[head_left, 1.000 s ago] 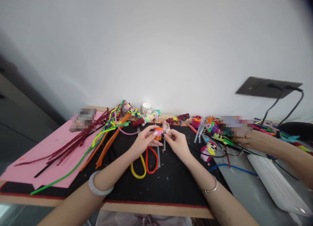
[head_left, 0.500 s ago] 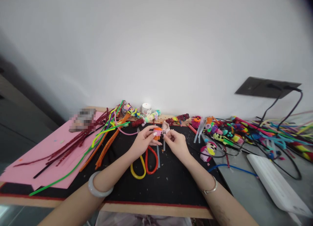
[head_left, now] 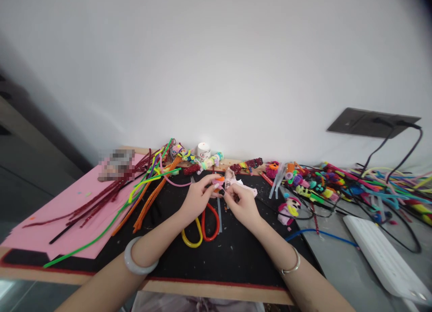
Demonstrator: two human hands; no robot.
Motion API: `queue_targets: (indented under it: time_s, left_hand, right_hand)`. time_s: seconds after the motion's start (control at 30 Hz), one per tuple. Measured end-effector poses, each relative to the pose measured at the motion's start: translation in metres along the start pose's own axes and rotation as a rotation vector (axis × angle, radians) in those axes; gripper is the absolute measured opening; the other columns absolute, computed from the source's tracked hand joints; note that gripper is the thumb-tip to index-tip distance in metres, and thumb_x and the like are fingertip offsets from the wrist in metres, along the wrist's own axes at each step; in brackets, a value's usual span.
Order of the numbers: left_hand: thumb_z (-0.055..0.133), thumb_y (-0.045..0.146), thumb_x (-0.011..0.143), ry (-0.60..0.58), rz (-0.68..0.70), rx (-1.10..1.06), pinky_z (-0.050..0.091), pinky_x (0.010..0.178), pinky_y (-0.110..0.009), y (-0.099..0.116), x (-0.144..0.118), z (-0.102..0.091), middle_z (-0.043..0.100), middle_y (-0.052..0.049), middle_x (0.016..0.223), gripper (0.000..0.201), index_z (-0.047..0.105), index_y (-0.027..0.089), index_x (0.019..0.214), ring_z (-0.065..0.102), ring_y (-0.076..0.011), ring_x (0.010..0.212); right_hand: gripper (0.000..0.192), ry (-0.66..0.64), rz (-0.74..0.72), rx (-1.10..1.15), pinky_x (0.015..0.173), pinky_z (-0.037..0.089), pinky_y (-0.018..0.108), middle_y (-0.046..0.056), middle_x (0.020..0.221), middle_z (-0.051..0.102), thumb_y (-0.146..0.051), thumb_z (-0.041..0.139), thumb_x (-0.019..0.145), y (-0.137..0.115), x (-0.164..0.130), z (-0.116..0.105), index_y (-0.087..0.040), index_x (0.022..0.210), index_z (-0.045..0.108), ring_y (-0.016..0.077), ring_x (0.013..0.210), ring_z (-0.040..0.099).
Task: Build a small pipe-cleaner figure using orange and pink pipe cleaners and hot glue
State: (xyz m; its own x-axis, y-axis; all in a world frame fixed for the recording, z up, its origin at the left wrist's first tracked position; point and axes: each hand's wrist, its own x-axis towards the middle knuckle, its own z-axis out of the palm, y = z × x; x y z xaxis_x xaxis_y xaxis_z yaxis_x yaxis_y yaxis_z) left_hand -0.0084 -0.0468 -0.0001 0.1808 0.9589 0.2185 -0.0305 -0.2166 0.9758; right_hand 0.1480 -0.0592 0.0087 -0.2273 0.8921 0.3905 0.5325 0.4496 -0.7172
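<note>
Up close in the head view, the left hand (head_left: 197, 198) and right hand (head_left: 240, 204) meet above the black mat (head_left: 236, 253), both pinching a small orange-and-pink craft piece (head_left: 218, 183) between fingertips. Scissors (head_left: 201, 224) with yellow and red handles lie just beneath, pipe cleaners (head_left: 141, 190) fanned out to the left.

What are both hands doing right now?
Left hand: closed, pinching a small orange-and-pink craft piece.
Right hand: fingertips closed at the same piece; exact grip cannot be told.
</note>
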Motion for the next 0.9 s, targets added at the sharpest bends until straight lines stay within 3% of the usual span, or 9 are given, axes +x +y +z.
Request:
queue_targets:
  time_s: [0.2,0.3,0.4,0.5,0.6,0.73,0.9]
  left_hand:
    - [0.051,0.026,0.081,0.037,0.114,0.217,0.052,0.080,-0.030,0.006,-0.002,0.001,0.064,-0.005,0.108,0.028,0.061,0.022,0.106,0.063,-0.0200,0.090]
    - [0.051,0.029,0.081,0.010,0.059,0.092,0.054,0.074,-0.030,0.005,-0.001,0.001,0.063,-0.006,0.109,0.027,0.059,0.021,0.106,0.064,-0.0205,0.089]
    - [0.053,0.032,0.080,-0.021,-0.079,-0.150,0.056,0.066,-0.031,0.002,0.003,-0.001,0.064,-0.008,0.103,0.033,0.052,0.020,0.110,0.067,-0.0188,0.076]
    - [0.056,0.033,0.079,0.011,-0.169,-0.289,0.056,0.063,-0.029,0.000,0.006,-0.004,0.066,-0.006,0.096,0.037,0.048,0.021,0.114,0.067,-0.0154,0.064]
    - [0.057,0.030,0.079,0.049,-0.192,-0.372,0.055,0.062,-0.024,-0.002,0.007,-0.006,0.066,-0.004,0.093,0.038,0.048,0.023,0.116,0.068,-0.0137,0.065]
    - [0.059,0.028,0.079,0.062,-0.225,-0.456,0.054,0.062,-0.020,-0.002,0.007,-0.007,0.068,-0.003,0.086,0.040,0.048,0.024,0.117,0.068,-0.0118,0.064]
    - [0.060,0.024,0.078,0.077,-0.251,-0.533,0.055,0.061,-0.020,-0.001,0.008,-0.008,0.069,-0.001,0.080,0.039,0.049,0.023,0.116,0.068,-0.0119,0.064]
  right_hand:
    - [0.017,-0.038,-0.074,0.023,0.049,0.030,0.021,-0.005,0.054,0.042,-0.023,0.046,0.080,-0.009,-0.005,0.003,-0.020,0.062,0.044,0.0094,0.048,0.038]
    - [0.020,-0.071,-0.119,0.015,0.052,0.032,0.021,-0.003,0.056,0.045,-0.021,0.043,0.083,-0.011,-0.005,0.000,-0.019,0.064,0.047,0.0100,0.051,0.041]
    - [0.026,-0.065,-0.143,-0.055,0.056,0.034,0.022,-0.002,0.059,0.048,-0.021,0.037,0.087,-0.009,-0.003,-0.006,-0.019,0.064,0.049,0.0116,0.056,0.044]
    - [0.022,0.039,-0.071,-0.223,0.059,0.035,0.024,0.001,0.065,0.052,-0.021,0.036,0.088,-0.002,0.002,-0.012,-0.019,0.072,0.051,0.0140,0.061,0.048]
    - [0.014,0.106,0.004,-0.444,0.069,0.037,0.027,0.006,0.083,0.057,-0.017,0.040,0.082,0.008,0.008,-0.017,-0.018,0.086,0.053,0.0183,0.078,0.051]
    - [0.030,0.058,0.139,-0.721,0.074,0.036,0.035,0.010,0.102,0.053,-0.017,0.049,0.071,0.016,0.011,-0.016,-0.018,0.100,0.052,0.0260,0.093,0.047]
    - [0.042,-0.021,0.242,-0.826,0.076,0.034,0.038,0.011,0.107,0.049,-0.020,0.050,0.069,0.021,0.009,-0.012,-0.019,0.111,0.046,0.0278,0.097,0.044]
